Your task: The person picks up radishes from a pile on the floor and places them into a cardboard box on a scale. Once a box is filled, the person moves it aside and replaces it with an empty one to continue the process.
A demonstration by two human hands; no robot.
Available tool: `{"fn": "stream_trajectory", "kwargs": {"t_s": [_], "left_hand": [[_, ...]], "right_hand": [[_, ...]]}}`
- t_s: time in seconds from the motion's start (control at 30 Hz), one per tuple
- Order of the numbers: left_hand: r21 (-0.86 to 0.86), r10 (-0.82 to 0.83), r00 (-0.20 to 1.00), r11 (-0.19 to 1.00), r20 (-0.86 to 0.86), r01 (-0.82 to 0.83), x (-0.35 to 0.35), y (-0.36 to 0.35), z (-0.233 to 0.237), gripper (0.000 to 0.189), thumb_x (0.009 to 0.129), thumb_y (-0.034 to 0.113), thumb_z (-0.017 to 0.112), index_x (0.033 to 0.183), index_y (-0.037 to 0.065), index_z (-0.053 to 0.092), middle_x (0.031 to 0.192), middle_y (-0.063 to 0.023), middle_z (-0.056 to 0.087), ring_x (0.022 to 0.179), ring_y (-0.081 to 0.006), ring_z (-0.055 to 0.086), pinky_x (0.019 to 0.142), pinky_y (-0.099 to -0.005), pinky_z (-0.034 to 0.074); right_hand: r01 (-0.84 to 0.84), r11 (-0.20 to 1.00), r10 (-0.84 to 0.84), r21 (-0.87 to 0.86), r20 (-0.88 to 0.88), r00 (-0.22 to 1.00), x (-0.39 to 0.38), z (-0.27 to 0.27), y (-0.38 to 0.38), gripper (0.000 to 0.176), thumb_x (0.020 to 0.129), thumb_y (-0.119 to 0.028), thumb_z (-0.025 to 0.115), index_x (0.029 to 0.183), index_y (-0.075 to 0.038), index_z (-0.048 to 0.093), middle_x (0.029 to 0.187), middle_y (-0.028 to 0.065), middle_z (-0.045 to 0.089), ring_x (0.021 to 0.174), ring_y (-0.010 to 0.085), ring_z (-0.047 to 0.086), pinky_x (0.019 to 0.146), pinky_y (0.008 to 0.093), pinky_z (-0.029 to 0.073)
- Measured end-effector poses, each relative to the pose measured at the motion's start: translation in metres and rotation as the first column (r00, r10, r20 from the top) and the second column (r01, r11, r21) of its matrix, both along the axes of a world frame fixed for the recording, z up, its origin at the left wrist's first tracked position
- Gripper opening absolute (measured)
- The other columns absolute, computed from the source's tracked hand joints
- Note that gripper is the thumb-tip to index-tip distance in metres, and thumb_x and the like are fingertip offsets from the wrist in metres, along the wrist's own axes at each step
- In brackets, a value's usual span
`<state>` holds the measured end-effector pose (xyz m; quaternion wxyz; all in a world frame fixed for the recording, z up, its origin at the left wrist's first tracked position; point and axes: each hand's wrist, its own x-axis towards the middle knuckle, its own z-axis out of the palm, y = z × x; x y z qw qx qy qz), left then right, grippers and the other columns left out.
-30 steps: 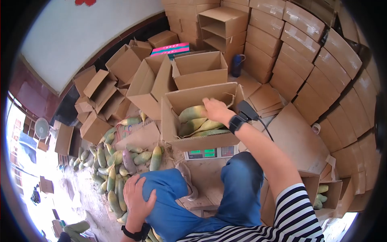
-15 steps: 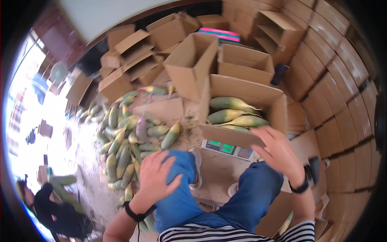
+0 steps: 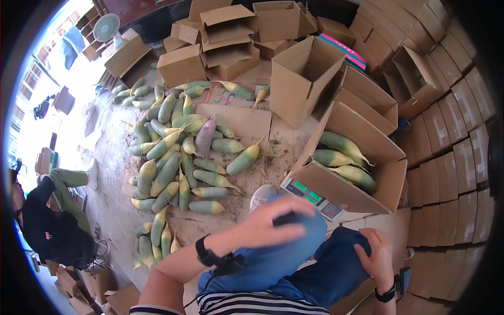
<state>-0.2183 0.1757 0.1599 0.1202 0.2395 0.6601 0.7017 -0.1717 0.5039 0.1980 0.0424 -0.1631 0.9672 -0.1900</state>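
Note:
My left hand [image 3: 273, 223] is over my left knee, fingers apart, holding nothing. Resting on my other knee, my right hand [image 3: 377, 255] has its fingers spread and is empty. An open cardboard box [image 3: 391, 187] on a scale [image 3: 313, 198] with green lit digits holds several green-and-yellow radishes [image 3: 340, 143]. The box stands beyond both hands. To the left of my knees, a large pile of similar radishes [image 3: 168, 172] lies on the floor, with one purplish radish [image 3: 205, 137] among them.
Empty open boxes [image 3: 310, 73] stand behind the filled one. Stacked cartons [image 3: 462, 165] line the right side. At the far left a person in dark clothing [image 3: 52, 223] sits by more cardboard. A fan [image 3: 107, 29] is at the upper left.
The view has turned left, showing more of the pile. My right hand has come off the box edge down to my knee. My left hand has lifted and shifted across my left knee.

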Motion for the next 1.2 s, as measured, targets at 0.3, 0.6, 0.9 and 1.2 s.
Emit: {"fn": "stream_trajectory", "kwargs": {"t_s": [0.3, 0.6, 0.9, 1.2], "left_hand": [[-0.993, 0.129, 0.984, -0.035, -0.12, -0.116, -0.054, -0.096, -0.284, 0.033, 0.079, 0.022, 0.068, 0.107, 0.007, 0.061, 0.111, -0.0124, 0.058, 0.111, -0.0344, 0.053, 0.091, -0.0461, 0.046], [-0.967, 0.513, 0.823, -0.069, -0.245, -0.245, -0.121, -0.105, -0.389, 0.076, 0.063, 0.028, 0.085, 0.124, 0.004, 0.045, 0.115, -0.0151, 0.055, 0.11, -0.0356, 0.054, 0.089, -0.0452, 0.049], [-0.872, 0.517, 0.758, 0.469, 0.397, 0.137, -0.118, -0.092, -0.32, 0.069, 0.07, 0.043, 0.079, 0.115, -0.004, 0.057, 0.101, -0.0151, 0.068, 0.09, -0.0254, 0.067, 0.077, -0.0369, 0.053], [-0.479, 0.363, 0.781, 0.873, 0.508, -0.094, 0.004, -0.095, -0.154, 0.058, 0.074, 0.028, 0.08, 0.117, -0.004, 0.058, 0.105, -0.0079, 0.065, 0.093, -0.015, 0.061, 0.084, -0.0301, 0.05]], "right_hand": [[0.222, 0.972, -0.209, -0.075, 0.146, 0.967, -0.004, 0.001, 0.014, 0.026, 0.077, -0.006, 0.067, 0.102, 0.0, 0.065, 0.1, 0.0165, 0.067, 0.096, 0.036, 0.062, 0.086, 0.0416, 0.049], [0.172, 0.985, -0.169, -0.017, 0.126, 0.978, -0.018, 0.001, 0.026, 0.032, 0.072, -0.01, 0.074, 0.102, -0.002, 0.066, 0.099, 0.0133, 0.068, 0.087, 0.0313, 0.066, 0.08, 0.0394, 0.052], [0.199, 0.979, -0.193, -0.048, 0.108, 0.975, -0.022, 0.002, 0.02, 0.03, 0.074, -0.012, 0.075, 0.102, -0.003, 0.066, 0.099, 0.0126, 0.069, 0.085, 0.0313, 0.066, 0.078, 0.0382, 0.053], [0.129, 0.986, -0.128, -0.102, 0.018, 0.992, -0.014, 0.0, 0.012, 0.029, 0.077, -0.012, 0.073, 0.104, -0.003, 0.065, 0.097, 0.0141, 0.068, 0.088, 0.0337, 0.065, 0.08, 0.0397, 0.052]]}}
